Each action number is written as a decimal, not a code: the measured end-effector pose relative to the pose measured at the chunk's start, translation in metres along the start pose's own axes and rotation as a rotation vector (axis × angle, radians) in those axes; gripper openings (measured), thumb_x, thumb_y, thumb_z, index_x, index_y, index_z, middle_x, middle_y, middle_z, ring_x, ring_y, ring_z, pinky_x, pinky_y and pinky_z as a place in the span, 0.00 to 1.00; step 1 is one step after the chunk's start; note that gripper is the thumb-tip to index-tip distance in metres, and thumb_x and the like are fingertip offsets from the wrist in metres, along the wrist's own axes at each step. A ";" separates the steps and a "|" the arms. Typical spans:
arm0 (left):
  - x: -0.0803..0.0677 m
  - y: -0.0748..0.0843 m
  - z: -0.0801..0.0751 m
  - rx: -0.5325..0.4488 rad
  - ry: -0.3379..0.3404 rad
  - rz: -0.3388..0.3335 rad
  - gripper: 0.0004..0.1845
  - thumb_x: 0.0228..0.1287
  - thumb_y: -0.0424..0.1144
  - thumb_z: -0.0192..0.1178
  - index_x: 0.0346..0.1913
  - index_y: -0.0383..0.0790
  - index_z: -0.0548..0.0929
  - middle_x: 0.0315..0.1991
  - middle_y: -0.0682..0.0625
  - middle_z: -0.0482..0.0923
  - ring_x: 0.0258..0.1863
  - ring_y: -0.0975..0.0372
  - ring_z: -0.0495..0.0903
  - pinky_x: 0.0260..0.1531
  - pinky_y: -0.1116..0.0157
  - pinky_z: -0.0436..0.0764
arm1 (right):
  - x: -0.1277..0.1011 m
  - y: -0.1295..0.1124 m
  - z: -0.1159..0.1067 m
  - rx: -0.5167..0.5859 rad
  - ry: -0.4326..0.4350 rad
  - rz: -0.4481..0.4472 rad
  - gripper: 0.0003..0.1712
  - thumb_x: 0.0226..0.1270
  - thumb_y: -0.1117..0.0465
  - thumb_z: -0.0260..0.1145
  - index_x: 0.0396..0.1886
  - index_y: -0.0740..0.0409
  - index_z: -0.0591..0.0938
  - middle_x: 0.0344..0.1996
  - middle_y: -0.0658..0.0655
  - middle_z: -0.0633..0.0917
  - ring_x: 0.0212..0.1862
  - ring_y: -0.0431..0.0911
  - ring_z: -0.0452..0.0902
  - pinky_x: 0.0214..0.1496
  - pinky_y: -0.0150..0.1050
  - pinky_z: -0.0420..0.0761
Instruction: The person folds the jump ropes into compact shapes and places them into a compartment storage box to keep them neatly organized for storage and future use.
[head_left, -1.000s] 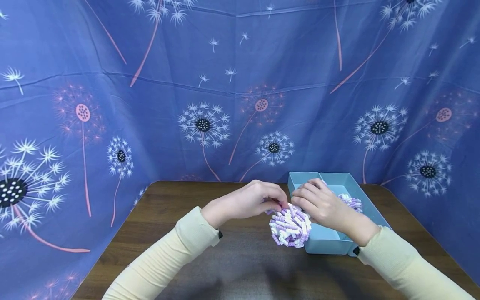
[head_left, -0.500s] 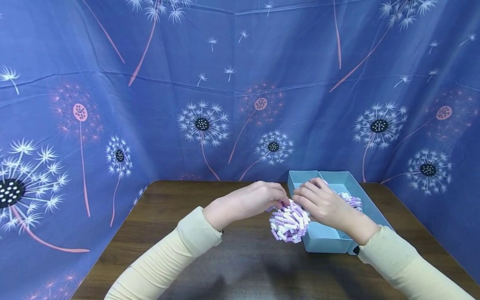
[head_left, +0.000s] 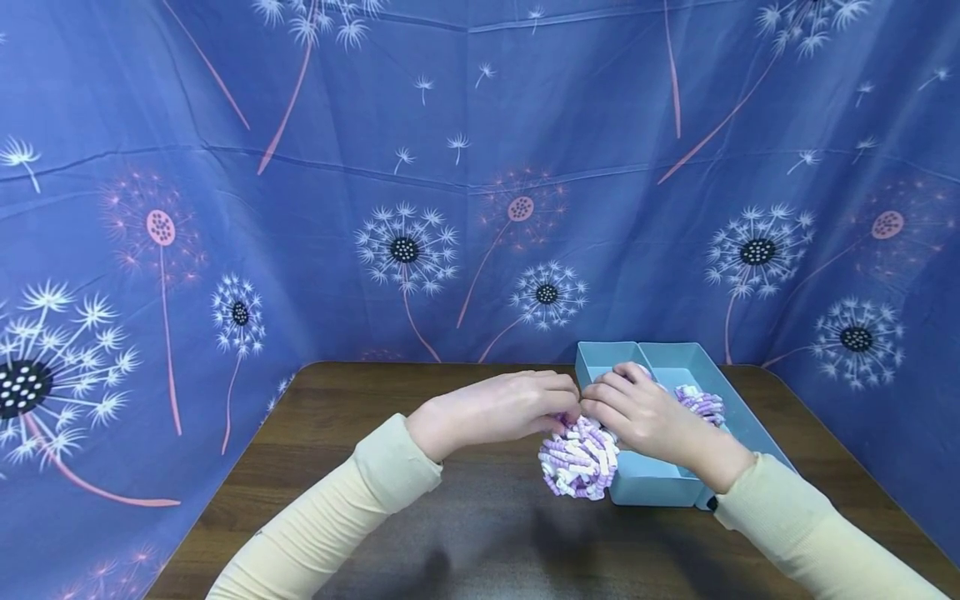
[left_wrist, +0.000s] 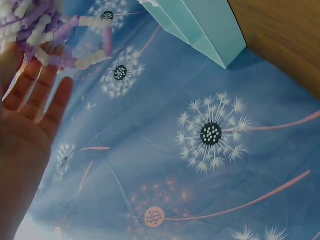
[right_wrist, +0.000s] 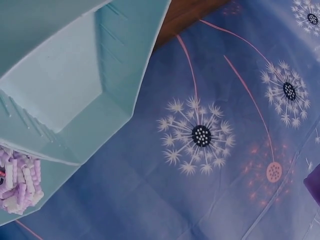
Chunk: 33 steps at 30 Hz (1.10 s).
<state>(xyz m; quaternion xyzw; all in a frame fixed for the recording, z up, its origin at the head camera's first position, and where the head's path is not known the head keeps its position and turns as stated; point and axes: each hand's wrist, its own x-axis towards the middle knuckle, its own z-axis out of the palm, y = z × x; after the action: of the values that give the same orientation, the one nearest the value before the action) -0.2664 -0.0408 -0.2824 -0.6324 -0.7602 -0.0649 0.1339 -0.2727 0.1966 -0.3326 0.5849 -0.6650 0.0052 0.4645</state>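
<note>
In the head view, a purple-and-white pom-pom of ribbed strands (head_left: 579, 460) hangs above the table, in front of the tray's left side. My left hand (head_left: 510, 408) pinches its top with thumb and fingertips. Curled fingers of my right hand (head_left: 645, 417) grip it at the upper right, close beside the left fingertips; their contact is hidden behind the hand. A loop of purple and white segments (left_wrist: 107, 42) stands out from the pom-pom in the left wrist view, near the left fingers (left_wrist: 60, 102). The right wrist view does not show the right hand.
A light blue divided tray (head_left: 660, 492) stands at the table's right, partly behind the right hand. Another purple-and-white pom-pom (head_left: 701, 404) lies in its right side. The brown wooden table (head_left: 360, 383) meets a blue dandelion-print cloth (head_left: 465, 250) at the back and sides.
The held pom-pom rises slightly, then sinks a little. My left hand's knuckles have lowered and the hand lies flatter. The right hand stays almost in place.
</note>
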 end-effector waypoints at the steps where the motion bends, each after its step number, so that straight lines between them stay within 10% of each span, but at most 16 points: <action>1: 0.000 -0.001 0.001 -0.016 -0.007 0.001 0.06 0.65 0.41 0.59 0.43 0.48 0.79 0.41 0.58 0.74 0.43 0.69 0.71 0.48 0.77 0.68 | 0.000 -0.001 0.000 0.007 -0.003 -0.002 0.16 0.63 0.72 0.43 0.36 0.60 0.79 0.35 0.54 0.81 0.36 0.47 0.75 0.38 0.45 0.71; 9: 0.000 -0.006 0.002 -0.170 -0.116 -0.001 0.05 0.65 0.41 0.59 0.42 0.49 0.79 0.41 0.58 0.72 0.44 0.68 0.68 0.48 0.73 0.65 | 0.000 -0.005 0.004 0.057 0.006 -0.012 0.13 0.69 0.69 0.46 0.34 0.59 0.78 0.34 0.53 0.81 0.35 0.46 0.74 0.38 0.43 0.70; 19: -0.008 0.005 0.007 -0.034 0.128 -0.030 0.01 0.65 0.38 0.55 0.37 0.47 0.75 0.38 0.57 0.68 0.40 0.65 0.64 0.41 0.69 0.62 | -0.005 -0.001 0.001 0.032 -0.016 0.059 0.16 0.67 0.70 0.43 0.36 0.61 0.79 0.34 0.54 0.80 0.36 0.46 0.75 0.36 0.42 0.71; 33: -0.009 0.004 0.002 -0.056 0.158 -0.074 0.01 0.63 0.37 0.58 0.36 0.45 0.76 0.33 0.59 0.73 0.35 0.68 0.67 0.35 0.71 0.61 | -0.016 0.005 -0.009 -0.048 -0.121 0.125 0.16 0.63 0.65 0.44 0.38 0.62 0.79 0.35 0.57 0.81 0.36 0.50 0.75 0.35 0.47 0.74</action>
<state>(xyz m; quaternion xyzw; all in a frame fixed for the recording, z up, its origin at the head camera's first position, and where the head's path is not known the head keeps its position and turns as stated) -0.2611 -0.0485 -0.2869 -0.6004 -0.7680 -0.1404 0.1732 -0.2730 0.2161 -0.3346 0.5300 -0.7270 -0.0172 0.4362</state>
